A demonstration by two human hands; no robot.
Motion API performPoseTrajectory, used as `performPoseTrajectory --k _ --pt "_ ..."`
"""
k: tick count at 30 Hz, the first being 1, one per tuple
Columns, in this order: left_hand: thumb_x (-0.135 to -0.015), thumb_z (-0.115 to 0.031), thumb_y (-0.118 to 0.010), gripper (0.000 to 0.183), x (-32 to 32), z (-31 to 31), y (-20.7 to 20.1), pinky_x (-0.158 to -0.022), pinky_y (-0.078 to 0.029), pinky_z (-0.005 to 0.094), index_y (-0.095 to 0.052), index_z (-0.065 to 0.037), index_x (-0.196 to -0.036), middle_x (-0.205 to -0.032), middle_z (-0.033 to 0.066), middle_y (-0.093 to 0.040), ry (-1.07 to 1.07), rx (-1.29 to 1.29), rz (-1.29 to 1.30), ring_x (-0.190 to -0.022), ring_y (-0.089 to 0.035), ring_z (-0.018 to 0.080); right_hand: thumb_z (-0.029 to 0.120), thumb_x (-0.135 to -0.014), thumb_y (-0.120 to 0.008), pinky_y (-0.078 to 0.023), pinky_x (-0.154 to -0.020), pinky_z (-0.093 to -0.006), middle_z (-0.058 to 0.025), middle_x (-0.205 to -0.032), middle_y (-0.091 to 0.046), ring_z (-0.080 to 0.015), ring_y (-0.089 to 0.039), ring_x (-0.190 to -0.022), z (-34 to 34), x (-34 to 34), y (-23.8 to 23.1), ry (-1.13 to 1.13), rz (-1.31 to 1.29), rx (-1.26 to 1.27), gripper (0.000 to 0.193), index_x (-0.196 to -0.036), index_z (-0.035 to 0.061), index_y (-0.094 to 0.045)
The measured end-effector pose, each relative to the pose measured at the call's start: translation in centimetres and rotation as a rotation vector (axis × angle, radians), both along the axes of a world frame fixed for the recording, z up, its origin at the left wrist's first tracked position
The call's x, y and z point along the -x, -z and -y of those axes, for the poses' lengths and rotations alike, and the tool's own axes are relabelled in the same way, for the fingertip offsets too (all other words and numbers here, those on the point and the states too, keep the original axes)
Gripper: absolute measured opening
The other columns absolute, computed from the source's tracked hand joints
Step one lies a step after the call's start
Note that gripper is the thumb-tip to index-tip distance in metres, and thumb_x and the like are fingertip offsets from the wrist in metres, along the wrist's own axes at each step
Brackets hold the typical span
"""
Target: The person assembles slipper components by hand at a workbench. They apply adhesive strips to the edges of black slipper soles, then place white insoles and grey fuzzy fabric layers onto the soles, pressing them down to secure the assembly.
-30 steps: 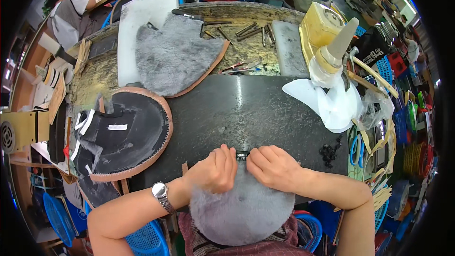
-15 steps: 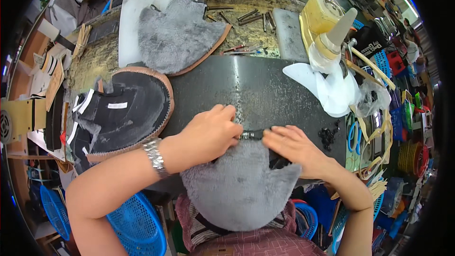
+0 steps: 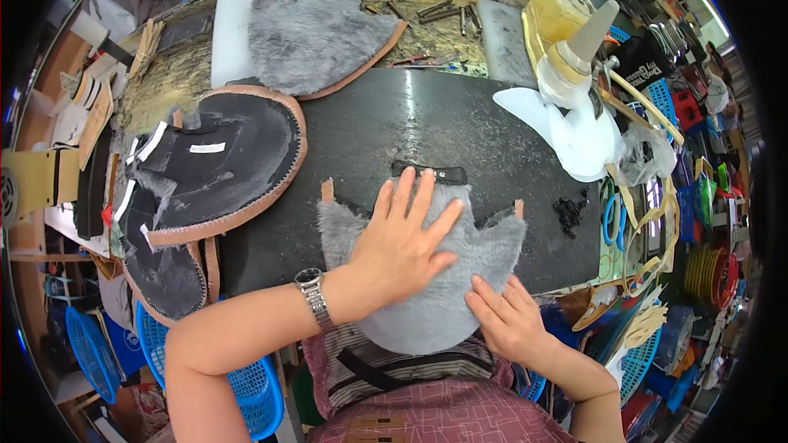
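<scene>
Black panel [image 3: 246, 166]: tan stitched rim, on the bench [image 3: 353, 127].
Left hand [image 3: 398, 239]: flat, fingers spread, pressing the fur piece [image 3: 466, 256].
Fur piece: grey, overhanging the bench's near edge; black tab [image 3: 447, 174] at top.
Right hand [image 3: 510, 324]: fingertips on its lower right; pinching, cannot tell.

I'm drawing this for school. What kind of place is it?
Probably a craft workshop: there's a gray furry piece, a black piece with brown edging and short metal rods.

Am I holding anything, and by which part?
Your left hand lies flat on the grey fur piece, not gripping; whether your right hand grips its right edge is unclear.
</scene>
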State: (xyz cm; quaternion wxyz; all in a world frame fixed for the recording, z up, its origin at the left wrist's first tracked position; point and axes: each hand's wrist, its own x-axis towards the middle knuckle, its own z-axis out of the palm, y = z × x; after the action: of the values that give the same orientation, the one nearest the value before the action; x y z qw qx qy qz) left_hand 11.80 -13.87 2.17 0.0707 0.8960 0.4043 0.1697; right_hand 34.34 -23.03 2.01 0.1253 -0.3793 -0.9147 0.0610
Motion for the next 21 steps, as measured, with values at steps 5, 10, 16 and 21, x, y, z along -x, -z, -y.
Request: performPoseTrajectory --k 5,10,16,21 --pt "-0.081 -0.044 -0.061 0.063 1.5 0.9 0.4 -0.105 -0.023 0.0545 -0.047 -0.006 -0.129 -0.139 0.0247 -0.033 0.035 0.103 0.168 -0.130 -0.029 0.0410 0.021 -0.068 -0.069 -0.025 -0.097 -0.0640 -0.0144 -0.128 -0.049 -0.0355 -0.042 -0.117 1.3 2.1 -1.7 0.182 0.217 0.046 0.043 -0.109 0.0136 -0.062" --pt "-0.076 -0.026 -0.064 0.057 6.6 -2.9 -1.1 -0.105 -0.027 0.0486 -0.047 -0.002 -0.125 -0.130 0.0214 -0.043 -0.264 -0.164 0.487 -0.128 -0.033 0.0384 0.017 -0.070 -0.071 -0.044 -0.091 -0.0486 -0.0132 -0.109 -0.062 -0.0324 -0.058 -0.104 -1.4 3.1 -1.1 -0.264 -0.194 -0.240 0.030 -0.100 0.0141 -0.065" --pt "-0.072 -0.054 -0.065 0.075 20.2 -5.9 -9.7 -0.074 -0.049 0.0448 -0.050 0.003 -0.120 -0.097 0.0259 -0.063 -1.412 0.052 -0.323 -0.091 -0.062 0.0378 0.010 -0.070 -0.061 -0.049 -0.087 -0.0414 -0.0125 -0.106 -0.063 -0.0282 -0.061 -0.100 -17.0 9.1 -6.0 -0.188 -0.488 -0.708 0.031 -0.100 0.0062 -0.065" --pt "-0.080 -0.011 -0.065 0.025 25.7 -3.0 -9.0 -0.067 -0.041 0.0241 -0.058 0.003 -0.099 -0.082 0.0011 -0.057 -0.897 0.206 0.498 -0.076 -0.049 0.0082 0.008 -0.073 -0.066 -0.044 -0.092 -0.0402 -0.0121 -0.114 -0.058 -0.0297 -0.054 -0.108 -24.3 12.0 -1.0 -0.140 -0.340 -0.309 0.038 -0.109 0.0054 -0.058"
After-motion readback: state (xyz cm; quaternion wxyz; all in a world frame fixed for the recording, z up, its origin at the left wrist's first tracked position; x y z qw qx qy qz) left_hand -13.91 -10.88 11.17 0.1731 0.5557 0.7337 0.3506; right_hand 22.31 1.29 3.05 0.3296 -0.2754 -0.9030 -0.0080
